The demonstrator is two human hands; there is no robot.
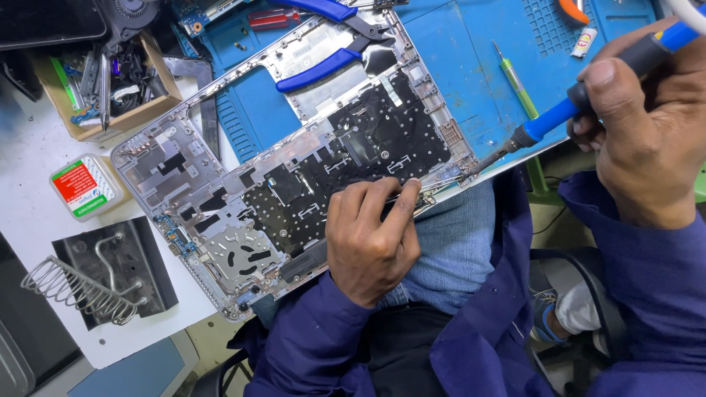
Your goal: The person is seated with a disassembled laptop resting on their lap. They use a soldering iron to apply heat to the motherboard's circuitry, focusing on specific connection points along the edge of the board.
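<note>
An opened silver laptop chassis lies tilted across the bench edge and my lap, its black inner keyboard backing exposed. My left hand rests on its near edge, fingers pinched on a thin metal tool or wire at the chassis edge. My right hand grips a blue-and-black soldering iron. The iron's tip touches the chassis's right near corner, just right of my left fingertips.
Blue-handled pliers lie on the chassis's far side over a blue work mat. A green screwdriver lies on the mat. A coil soldering stand, a small flux tin and a cardboard box of tools sit left.
</note>
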